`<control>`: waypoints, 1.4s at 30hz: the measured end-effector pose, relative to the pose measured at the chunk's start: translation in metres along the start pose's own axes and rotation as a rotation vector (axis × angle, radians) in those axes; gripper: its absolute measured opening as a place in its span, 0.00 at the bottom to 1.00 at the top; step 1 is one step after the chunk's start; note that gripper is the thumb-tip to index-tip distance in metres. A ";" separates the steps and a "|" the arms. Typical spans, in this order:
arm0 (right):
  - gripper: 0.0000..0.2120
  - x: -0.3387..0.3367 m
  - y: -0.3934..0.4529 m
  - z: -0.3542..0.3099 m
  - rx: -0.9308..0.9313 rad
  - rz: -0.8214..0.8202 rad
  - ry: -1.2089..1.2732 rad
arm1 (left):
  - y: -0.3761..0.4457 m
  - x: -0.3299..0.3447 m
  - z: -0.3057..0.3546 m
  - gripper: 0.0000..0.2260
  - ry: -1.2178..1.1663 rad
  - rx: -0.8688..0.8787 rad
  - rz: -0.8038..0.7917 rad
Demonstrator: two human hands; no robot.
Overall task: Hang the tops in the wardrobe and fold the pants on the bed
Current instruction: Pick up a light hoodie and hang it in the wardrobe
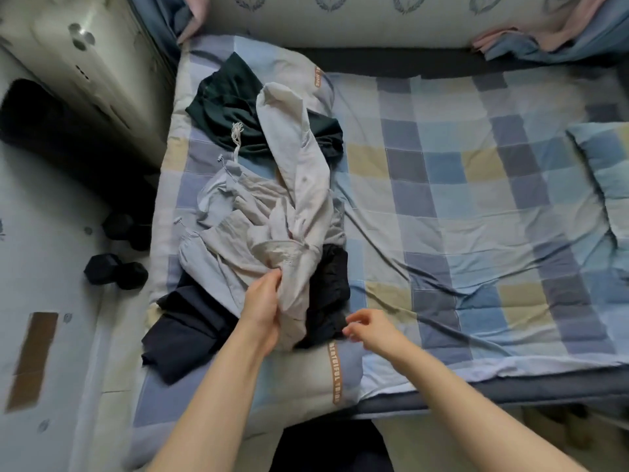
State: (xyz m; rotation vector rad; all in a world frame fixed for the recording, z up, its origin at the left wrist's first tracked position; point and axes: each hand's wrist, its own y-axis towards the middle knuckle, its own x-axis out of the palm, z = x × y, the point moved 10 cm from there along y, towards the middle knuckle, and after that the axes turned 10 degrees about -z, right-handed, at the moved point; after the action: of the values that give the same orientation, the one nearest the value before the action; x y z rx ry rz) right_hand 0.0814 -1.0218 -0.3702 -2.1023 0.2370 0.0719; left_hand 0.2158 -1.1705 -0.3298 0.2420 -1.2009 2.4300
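Left hand (263,306) grips a fold of the light grey garment (272,212) at the near end of the clothes pile; right hand (369,327) hovers just beside it over the bed (476,199), fingers loosely curled, holding nothing. Grey garment lies crumpled over dark navy clothing (190,332) and a black piece (328,284). Farther back, a dark green garment (231,103) sits under its long end.

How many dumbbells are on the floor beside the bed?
2. One dumbbell lies near the bed's edge; the other dumbbell lies just beyond it, partly in shadow. More may be hidden in the dark area.
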 end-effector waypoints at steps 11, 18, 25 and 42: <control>0.11 -0.005 -0.119 -0.100 -0.271 0.098 0.294 | -0.129 0.026 0.060 0.23 0.653 0.226 -0.426; 0.27 0.008 -0.143 -0.141 -0.331 0.000 0.229 | -0.182 0.067 0.063 0.26 1.354 0.442 -0.715; 0.14 0.001 -0.160 -0.098 -0.280 0.011 0.650 | -0.166 0.057 0.075 0.19 1.157 0.296 -0.528; 0.21 -0.076 -0.271 0.053 -0.296 0.371 0.965 | -0.219 0.234 0.002 0.04 1.597 0.702 -0.586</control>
State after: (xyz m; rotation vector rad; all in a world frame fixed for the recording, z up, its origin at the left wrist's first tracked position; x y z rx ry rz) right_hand 0.0628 -0.8305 -0.1580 -2.2030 1.2477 -0.7414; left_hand 0.1023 -0.9854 -0.0938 -0.8690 0.3907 1.5345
